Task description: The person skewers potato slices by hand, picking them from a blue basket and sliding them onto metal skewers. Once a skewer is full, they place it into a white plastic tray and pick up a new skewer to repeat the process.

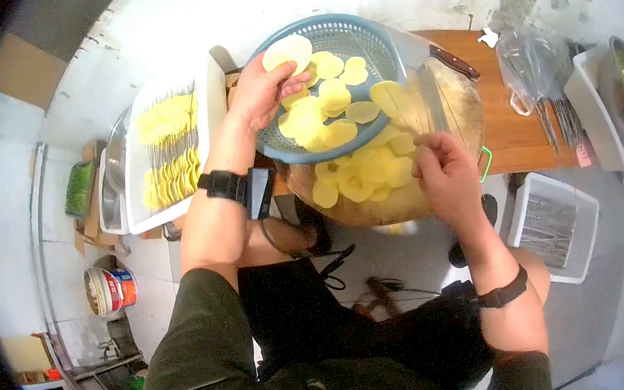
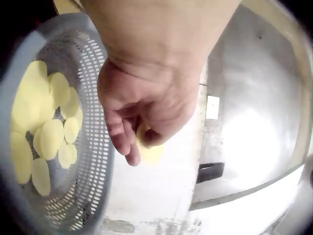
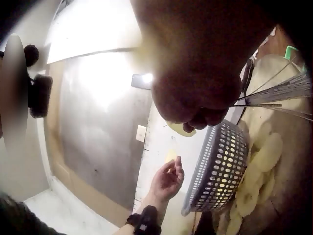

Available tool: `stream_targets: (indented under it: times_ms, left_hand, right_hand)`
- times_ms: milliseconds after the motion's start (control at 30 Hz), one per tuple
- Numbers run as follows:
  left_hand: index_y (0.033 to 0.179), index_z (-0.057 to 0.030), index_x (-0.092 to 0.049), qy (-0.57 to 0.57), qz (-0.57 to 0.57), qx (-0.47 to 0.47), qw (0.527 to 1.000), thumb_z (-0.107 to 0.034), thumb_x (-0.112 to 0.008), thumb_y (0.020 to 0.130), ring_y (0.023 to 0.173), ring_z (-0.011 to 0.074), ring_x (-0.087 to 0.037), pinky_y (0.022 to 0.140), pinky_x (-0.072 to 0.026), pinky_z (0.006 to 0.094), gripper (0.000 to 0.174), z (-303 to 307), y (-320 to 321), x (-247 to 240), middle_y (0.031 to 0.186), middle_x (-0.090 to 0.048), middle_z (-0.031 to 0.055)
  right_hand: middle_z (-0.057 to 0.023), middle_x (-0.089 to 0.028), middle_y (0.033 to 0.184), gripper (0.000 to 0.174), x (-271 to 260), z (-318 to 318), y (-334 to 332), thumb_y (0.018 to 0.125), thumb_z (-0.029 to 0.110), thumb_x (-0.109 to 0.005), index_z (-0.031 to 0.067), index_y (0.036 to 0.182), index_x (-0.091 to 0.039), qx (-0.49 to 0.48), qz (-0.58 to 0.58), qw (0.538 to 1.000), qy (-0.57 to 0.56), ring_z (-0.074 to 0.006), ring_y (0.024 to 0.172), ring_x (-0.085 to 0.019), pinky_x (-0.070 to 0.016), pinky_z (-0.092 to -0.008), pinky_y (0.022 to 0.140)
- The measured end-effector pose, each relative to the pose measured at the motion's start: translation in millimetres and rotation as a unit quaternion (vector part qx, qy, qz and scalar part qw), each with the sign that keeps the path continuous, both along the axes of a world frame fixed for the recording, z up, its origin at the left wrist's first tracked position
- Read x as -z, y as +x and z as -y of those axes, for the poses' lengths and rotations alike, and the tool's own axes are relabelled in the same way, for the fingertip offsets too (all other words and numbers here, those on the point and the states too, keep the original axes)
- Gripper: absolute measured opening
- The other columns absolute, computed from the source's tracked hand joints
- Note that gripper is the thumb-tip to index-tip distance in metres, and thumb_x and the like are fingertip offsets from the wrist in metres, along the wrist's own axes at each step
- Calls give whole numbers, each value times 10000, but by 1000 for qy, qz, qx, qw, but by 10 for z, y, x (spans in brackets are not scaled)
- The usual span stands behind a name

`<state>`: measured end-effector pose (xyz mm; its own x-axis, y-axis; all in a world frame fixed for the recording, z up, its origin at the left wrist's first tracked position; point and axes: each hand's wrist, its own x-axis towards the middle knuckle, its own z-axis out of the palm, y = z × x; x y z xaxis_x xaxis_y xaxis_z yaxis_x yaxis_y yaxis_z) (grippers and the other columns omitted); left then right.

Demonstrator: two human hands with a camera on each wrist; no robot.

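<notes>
My left hand [image 1: 260, 97] pinches a pale yellow potato slice [image 1: 287, 52] between thumb and fingers, over the left side of a blue-grey perforated basket [image 1: 392, 48]. Several more potato slices [image 1: 334, 96] lie inside the basket. My right hand [image 1: 446, 174], to the right of the basket, grips a bundle of thin metal skewers [image 3: 283, 95]; they blur in the head view. A yellow slice [image 1: 392, 97] shows near their far ends. Another heap of slices [image 1: 369, 175] lies on the round wooden chopping board [image 1: 466, 113], partly beneath the basket.
A wooden-handled cleaver [image 1: 455, 63] lies behind the board. On the left, a white tray [image 1: 214, 97] holds skewered slices. To the right are a plastic bag [image 1: 533, 68], a metal bowl [image 1: 622, 103] and a low white tub [image 1: 587, 252] with skewers.
</notes>
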<state>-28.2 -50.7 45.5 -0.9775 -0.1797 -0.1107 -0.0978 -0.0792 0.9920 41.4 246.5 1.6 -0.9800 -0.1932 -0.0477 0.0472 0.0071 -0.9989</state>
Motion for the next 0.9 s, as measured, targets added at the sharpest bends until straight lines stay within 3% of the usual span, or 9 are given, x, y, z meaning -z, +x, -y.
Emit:
stream_targets:
  times_ms: [67,133,200,233,300,367,533,767,900]
  left_hand:
    - [1233,26,-493,26,-16,-13,999,-80,-523,945,867,182,-674,644,-546,225,308,1,166,-4,1065,-642,134]
    - [1256,16,-472,135,-97,-60,984,-91,-505,952,846,184,-674,638,-547,237,324,159,303,42,1036,-649,145]
    - [1258,12,-469,150,-93,-95,980,-105,-499,958,824,179,-672,633,-545,237,323,203,420,59,1023,-653,146]
    - [1259,8,-467,163,-87,-127,975,-119,-493,964,803,175,-669,629,-542,238,322,235,456,70,1010,-657,147]
    - [1234,-2,-491,176,-73,-120,974,-149,-506,967,767,158,-658,623,-536,239,305,293,431,161,1002,-660,138]
    - [1207,-8,-515,151,-67,-75,984,-159,-518,967,758,149,-651,627,-533,234,284,234,402,213,1004,-662,123]
    - [1147,-42,-573,151,-46,-32,987,-186,-617,906,806,169,-643,690,-509,278,285,-110,266,238,1024,-651,72]
    - [1107,-7,-579,154,-52,25,986,-171,-611,899,778,148,-633,649,-488,251,267,-211,178,252,977,-643,72]
    - [1102,-7,-582,147,-59,5,987,-162,-612,893,746,140,-630,639,-483,247,262,-191,186,276,958,-645,73]
  right_hand:
    - [-50,-616,725,139,17,40,60,922,72,-556,-27,1008,-602,-23,10,1000,2,-98,658,-584,-469,-243,605]
    - [-48,-614,716,139,-15,60,99,924,78,-558,-22,1008,-604,-26,-3,999,30,-98,651,-582,-470,-243,604]
    - [-45,-612,707,139,-19,77,111,926,84,-559,-17,1009,-606,-30,-18,998,59,-99,644,-581,-471,-244,602]
    - [-20,-588,694,127,21,87,109,931,88,-544,1,1009,-595,-26,-23,998,46,-73,600,-528,-425,-225,549]
    - [4,-563,682,117,67,82,109,936,92,-529,19,1010,-583,-20,-30,999,36,-47,556,-475,-378,-206,496]
    - [-28,-608,692,149,85,60,109,950,127,-552,-2,1005,-602,-28,0,997,71,-86,617,-560,-457,-236,580]
    - [-19,-600,693,157,85,158,142,961,145,-540,-2,993,-587,-40,52,996,54,-69,620,-542,-445,-232,570]
    - [-14,-588,688,142,147,194,118,951,108,-535,-16,996,-587,-46,47,997,43,-59,616,-518,-430,-219,578]
    - [3,-574,692,136,111,193,134,951,99,-532,-13,1005,-587,-62,49,995,57,-53,629,-511,-418,-208,578]
